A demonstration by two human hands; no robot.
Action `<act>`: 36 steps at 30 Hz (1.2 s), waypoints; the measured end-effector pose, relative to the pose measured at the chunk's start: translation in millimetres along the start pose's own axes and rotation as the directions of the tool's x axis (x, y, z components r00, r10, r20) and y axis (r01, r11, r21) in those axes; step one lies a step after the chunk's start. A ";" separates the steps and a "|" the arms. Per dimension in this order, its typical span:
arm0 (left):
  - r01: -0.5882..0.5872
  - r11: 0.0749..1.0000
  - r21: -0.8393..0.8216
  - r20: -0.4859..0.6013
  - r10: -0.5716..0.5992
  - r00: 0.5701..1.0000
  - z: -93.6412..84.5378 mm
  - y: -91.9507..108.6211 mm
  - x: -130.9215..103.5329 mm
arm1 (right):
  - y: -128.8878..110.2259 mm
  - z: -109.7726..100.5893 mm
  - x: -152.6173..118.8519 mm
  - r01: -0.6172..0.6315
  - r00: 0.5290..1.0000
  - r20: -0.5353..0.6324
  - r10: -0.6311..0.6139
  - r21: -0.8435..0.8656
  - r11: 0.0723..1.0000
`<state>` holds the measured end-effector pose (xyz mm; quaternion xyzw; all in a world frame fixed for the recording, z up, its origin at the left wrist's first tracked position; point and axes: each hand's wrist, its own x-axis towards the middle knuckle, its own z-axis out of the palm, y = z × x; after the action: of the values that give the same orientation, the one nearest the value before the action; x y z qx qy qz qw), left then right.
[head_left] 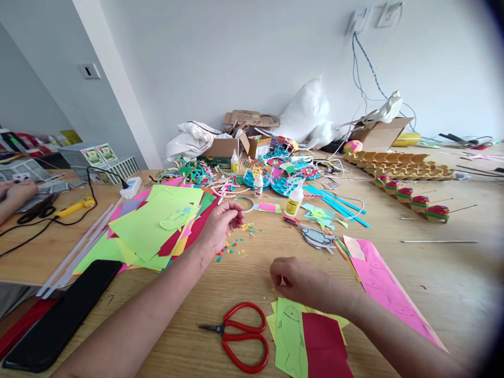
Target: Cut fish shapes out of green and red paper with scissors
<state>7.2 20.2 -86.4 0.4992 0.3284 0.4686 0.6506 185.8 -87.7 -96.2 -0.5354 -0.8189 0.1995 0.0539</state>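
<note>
My left hand (225, 224) hovers just above scattered small paper dots (232, 247). Its fingertips are pinched together, and whatever they hold is too small to make out. My right hand (290, 274) is curled low over the table, its fingertips mostly hidden. Just below it lie a green paper with a drawn fish (290, 336) and a dark red paper (325, 344). Red-handled scissors (244, 336) rest between my forearms, blades pointing left. Beyond my right hand is a grey-blue paper fish (318, 238). A roll of tape (244, 205) lies behind my left hand.
Stacked coloured paper (147, 223) and a black phone-like slab (65, 315) lie at left. Glue bottles (293, 199) stand mid-table before craft pieces and boxes. Pink paper strips (388, 283) and egg-carton pieces (405, 167) are at right. Another person's hand (18, 194) shows far left.
</note>
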 end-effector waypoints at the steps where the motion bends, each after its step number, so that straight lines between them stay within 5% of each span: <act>1: 0.004 1.000 0.013 0.005 -0.004 1.000 -0.9 -0.1 0.3 | 4.3 -5.0 -0.6 -0.040 0.998 -0.045 0.041 0.016 0.999; 4: 0.031 0.996 0.086 0.058 -0.036 0.998 0.0 -1.4 -1.1 | 31.1 -22.4 0.6 -0.194 0.958 -0.204 0.202 0.060 0.979; 8: 0.071 0.976 0.208 0.152 -0.104 0.983 7.0 -5.9 -5.0 | 89.6 -40.7 8.5 -0.415 0.831 -0.357 0.427 0.115 0.903; 12: 0.066 0.960 0.272 0.200 -0.124 0.972 12.6 -15.7 -5.7 | 139.2 -48.7 16.1 -0.585 0.714 -0.377 0.590 0.142 0.799; 18: 0.048 0.942 0.331 0.234 -0.131 0.963 13.6 -25.9 -4.9 | 159.0 -52.4 24.4 -0.660 0.662 -0.375 0.648 0.118 0.742; 22: 0.032 0.922 0.386 0.239 -0.133 0.962 14.9 -26.3 -5.2 | 131.3 -54.4 17.8 -0.623 0.707 -0.366 0.606 0.083 0.777; 26: -0.007 0.891 0.454 0.266 -0.128 0.955 16.8 -27.6 -7.7 | 66.5 -44.5 -9.7 -0.380 0.908 -0.159 0.388 0.077 0.922; 28: -0.034 0.874 0.484 0.296 -0.128 0.947 17.8 -29.9 -10.5 | 30.5 -35.0 -26.7 -0.244 0.969 -0.006 0.246 0.116 0.963; 31: -0.079 0.850 0.520 0.350 -0.129 0.928 19.4 -34.3 -15.9 | -8.1 -19.9 -44.1 -0.032 0.986 0.165 0.018 0.078 0.996; 36: -0.152 0.800 0.580 0.427 -0.140 0.893 21.0 -40.8 -21.5 | -16.3 3.0 -41.0 -0.060 0.982 0.172 0.075 -0.088 0.994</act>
<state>30.1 -9.7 -120.3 0.7744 0.2984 0.2141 0.5152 188.3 -131.0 -87.5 -0.5450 -0.8093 0.2137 -0.0472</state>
